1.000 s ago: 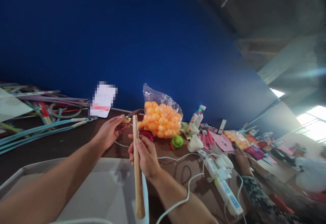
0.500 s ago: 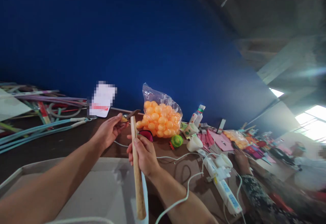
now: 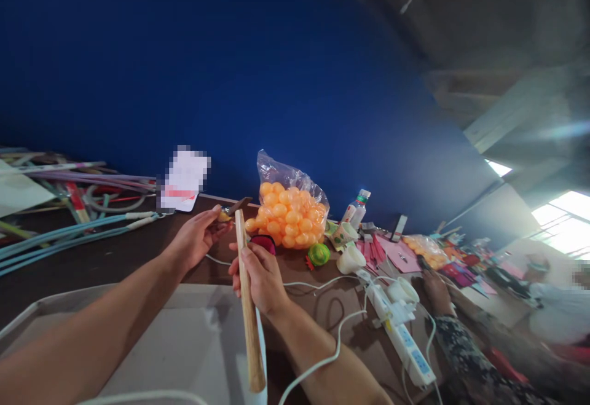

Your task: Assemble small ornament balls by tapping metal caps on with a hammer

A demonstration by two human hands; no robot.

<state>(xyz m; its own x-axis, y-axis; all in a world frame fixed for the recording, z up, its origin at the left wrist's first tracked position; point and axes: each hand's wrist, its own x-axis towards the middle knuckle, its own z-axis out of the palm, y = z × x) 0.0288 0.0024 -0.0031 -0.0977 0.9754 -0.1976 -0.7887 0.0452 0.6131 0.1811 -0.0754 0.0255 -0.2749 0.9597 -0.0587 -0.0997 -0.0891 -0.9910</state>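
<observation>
- Pale wood, the long stick lies at 7 o'clock from the centre of the view, nearly vertical, its upper end leaning a little toward 11 o'clock.
- The right hand grips the stick at its upper half, thumb along the near face, fingers curled around from behind.
- The left hand, at 8 o'clock from centre, pinches the yellowish handle of a blade-like tool between fingertips; its dark end points to 2 o'clock, close to the stick's top. Whether the two touch, I cannot tell.
- From the right hand: a maroon object just beyond at 12 o'clock, a clear bag of orange balls at 1, a bottle at 2, a white power strip between 3 and 4.
- A co-worker's hand is well apart at 3 o'clock.
- From the left hand: a blurred-out phone between 11 and 12, pale blue rods at 9 on the brown counter, a grey tray between 6 and 7.
</observation>
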